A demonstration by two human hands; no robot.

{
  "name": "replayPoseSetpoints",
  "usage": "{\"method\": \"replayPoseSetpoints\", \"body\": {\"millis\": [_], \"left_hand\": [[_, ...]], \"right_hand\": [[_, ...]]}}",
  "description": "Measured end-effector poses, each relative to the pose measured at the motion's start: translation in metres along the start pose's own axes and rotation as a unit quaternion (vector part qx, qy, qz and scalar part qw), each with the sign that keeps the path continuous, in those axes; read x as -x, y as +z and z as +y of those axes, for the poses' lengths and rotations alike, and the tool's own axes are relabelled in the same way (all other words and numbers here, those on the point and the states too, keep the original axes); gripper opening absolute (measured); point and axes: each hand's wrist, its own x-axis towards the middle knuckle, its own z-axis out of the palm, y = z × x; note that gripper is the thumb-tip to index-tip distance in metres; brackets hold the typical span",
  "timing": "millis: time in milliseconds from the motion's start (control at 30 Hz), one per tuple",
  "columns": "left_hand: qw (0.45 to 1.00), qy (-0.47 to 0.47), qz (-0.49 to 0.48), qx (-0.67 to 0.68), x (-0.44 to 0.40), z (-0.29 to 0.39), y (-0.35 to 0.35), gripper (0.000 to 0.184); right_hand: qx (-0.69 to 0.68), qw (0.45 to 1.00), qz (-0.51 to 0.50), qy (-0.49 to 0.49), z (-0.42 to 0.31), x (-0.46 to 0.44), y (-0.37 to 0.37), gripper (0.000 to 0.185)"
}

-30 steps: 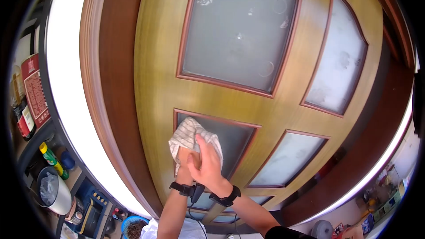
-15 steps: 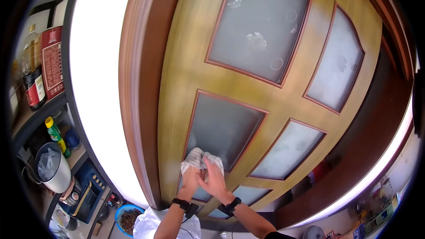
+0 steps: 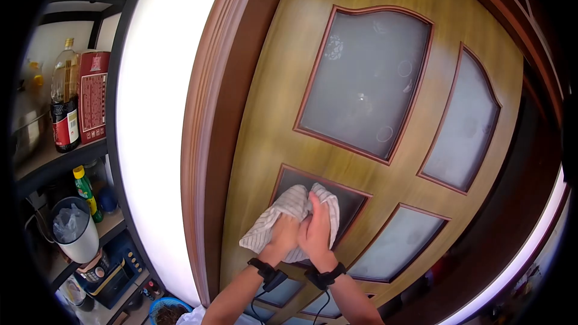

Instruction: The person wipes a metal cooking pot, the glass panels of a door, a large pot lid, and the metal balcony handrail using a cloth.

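A striped, pale cloth [image 3: 260, 232] is bunched between my two hands in front of a lower frosted pane [image 3: 352, 203] of the wooden door [image 3: 265, 138]. My left hand [image 3: 284, 236] is closed on the cloth, its fingers mostly covered by the folds. Pressed close beside it, my right hand [image 3: 317, 229] grips the cloth's right part, with its fingers pointing up the door. Whether the cloth touches the glass cannot be made out. Each wrist wears a black strap with a small device and a cable.
Left of the white wall [image 3: 153, 114] stands a dark-framed shelf holding a large bottle [image 3: 65, 99], a red box [image 3: 93, 96], a green bottle [image 3: 87, 192] and a bag-lined bin [image 3: 78, 235]. A blue basket [image 3: 162, 306] is on the floor. Brown door framing borders the door.
Both hands have moved up and slightly right in view, and more of the cloth now shows, spreading to the left. The camera view has tilted upward.
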Motion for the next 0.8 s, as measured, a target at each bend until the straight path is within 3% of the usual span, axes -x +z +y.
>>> {"method": "replayPoseSetpoints", "body": {"millis": [100,433,700,800], "left_hand": [[0.999,0.002,-0.019,0.037,0.002,-0.018,0.010,0.065],[0.991,-0.052,-0.056,0.106,0.035,-0.055,0.034,0.066],[0.990,0.003,-0.120,-0.078,0.079,-0.102,0.053,0.067],[0.963,-0.079,-0.243,-0.086,0.091,-0.097,0.046,0.070]], "right_hand": [[-0.009,0.999,-0.012,-0.043,0.015,0.013,0.022,0.072],[-0.041,0.999,-0.011,-0.012,0.016,0.035,0.040,0.067],[-0.037,0.999,-0.034,-0.003,0.017,0.073,0.054,0.070],[-0.034,0.996,-0.081,0.026,0.023,0.089,0.057,0.071]]}}
